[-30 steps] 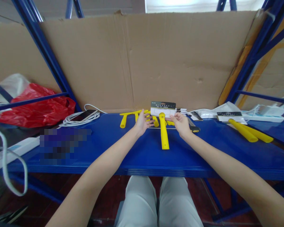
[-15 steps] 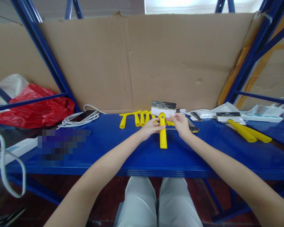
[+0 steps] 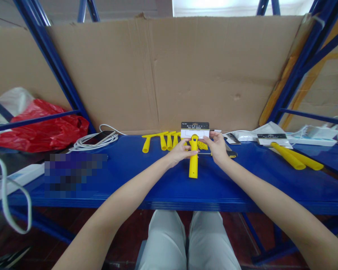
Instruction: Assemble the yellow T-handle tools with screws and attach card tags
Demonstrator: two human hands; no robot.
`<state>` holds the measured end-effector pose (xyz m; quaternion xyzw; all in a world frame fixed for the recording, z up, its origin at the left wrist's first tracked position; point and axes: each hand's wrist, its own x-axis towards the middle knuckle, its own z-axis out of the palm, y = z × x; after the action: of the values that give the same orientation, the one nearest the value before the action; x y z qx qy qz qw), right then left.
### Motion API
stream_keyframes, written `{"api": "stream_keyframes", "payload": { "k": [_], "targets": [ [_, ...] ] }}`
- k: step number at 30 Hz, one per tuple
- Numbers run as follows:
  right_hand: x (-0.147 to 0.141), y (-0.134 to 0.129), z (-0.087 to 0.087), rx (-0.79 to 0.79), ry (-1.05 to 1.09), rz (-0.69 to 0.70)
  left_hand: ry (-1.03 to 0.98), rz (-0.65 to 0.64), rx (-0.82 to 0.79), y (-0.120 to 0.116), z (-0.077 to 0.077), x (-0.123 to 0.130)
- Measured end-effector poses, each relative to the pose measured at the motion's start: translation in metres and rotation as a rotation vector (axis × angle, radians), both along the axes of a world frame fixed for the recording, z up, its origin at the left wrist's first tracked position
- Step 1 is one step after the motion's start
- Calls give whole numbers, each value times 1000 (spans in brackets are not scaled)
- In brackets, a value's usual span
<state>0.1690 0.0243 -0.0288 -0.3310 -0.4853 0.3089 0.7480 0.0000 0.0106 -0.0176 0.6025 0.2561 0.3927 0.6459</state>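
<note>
Above the bench, between both hands, is a yellow plastic tool (image 3: 193,165) with a tubular handle pointing towards me. A black-and-white header card (image 3: 195,129) stands upright at its far end. My left hand (image 3: 178,153) pinches the tool from the left near its top. On the other side, my right hand (image 3: 217,147) has its fingers closed at the card's lower right corner. Part of the tool's head is hidden behind the fingers. Several yellow T-shaped tools (image 3: 163,142) lie in a row behind my left hand.
Two yellow tools (image 3: 293,157) with a card on them lie at the right. A box cutter (image 3: 231,153) sits beyond my right hand. Coiled white cable (image 3: 101,144) with a phone and a red plastic bag (image 3: 45,123) are at the left. Cardboard (image 3: 199,75) backs the blue bench.
The card has straightened and sits slightly lower. The tool's handle has swung a little to the left, and my right hand has shifted along the card's right edge.
</note>
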Motion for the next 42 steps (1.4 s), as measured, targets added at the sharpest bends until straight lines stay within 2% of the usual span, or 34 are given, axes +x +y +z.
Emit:
{"api": "stream_keyframes", "payload": {
  "k": [5,10,24,31,34,37,39,42],
  "targets": [
    [1,0,0,-112,83,64,37,61,71,1,-4,2],
    [3,1,0,-172,122,53,29,171,233,3,-7,4],
    [1,-2,1,-158,86,52,91,78,263,-1,-2,-2],
    [0,-5,2,-233,-44,83,83,113,256,-9,3,2],
    [1,-7,1,-243,-195,-54,90,171,231,-12,4,4],
    [2,-9,2,-126,-384,-216,105,256,201,-12,4,5],
    [1,-11,4,-92,-483,-146,118,293,188,-12,5,5],
    [-4,-17,7,-165,-503,121,126,301,185,-12,6,5]
  ]
}}
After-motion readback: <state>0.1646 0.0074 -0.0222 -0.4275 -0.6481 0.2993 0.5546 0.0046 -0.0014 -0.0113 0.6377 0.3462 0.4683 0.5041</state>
